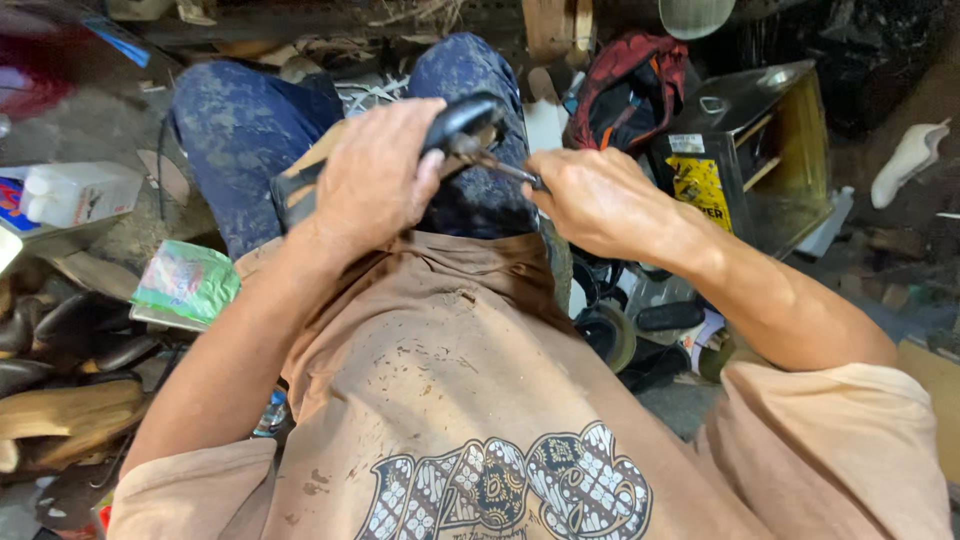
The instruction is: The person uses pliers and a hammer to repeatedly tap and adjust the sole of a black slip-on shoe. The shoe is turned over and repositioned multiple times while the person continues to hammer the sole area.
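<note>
Item: dark hand tool (462, 128) with a curved black body and a thin metal shaft (500, 165), held over the person's lap, above the knees in blue mottled trousers (250, 125). Location: in front of the chest, between both hands, clear of the floor. Left hand (375, 180): grip wrapped around the tool's body together with a flat brown piece (300, 185) that juts out to the left beneath the palm; fingers pressed together around them. Right hand (595, 200): grip pinching the far end of the metal shaft, fingers curled tight and thumb on top. Orientation: the long axis runs roughly level across the view, from the left hand toward the right, dipping slightly at the right end; the shaft's tip points at the right hand and is hidden inside it. Step in hand, by judgement: working or seating the shaft at the tool's head, with one hand bracing and the other guiding. Next move, by judgement: calls for a steady brace from the left hand and a fine, controlled push or twist from the right. Surroundings: white plastic bottle (80, 192) at left, dark shoe soles (70, 335) low left, yellow-labelled metal tin (735, 150) at right.
</note>
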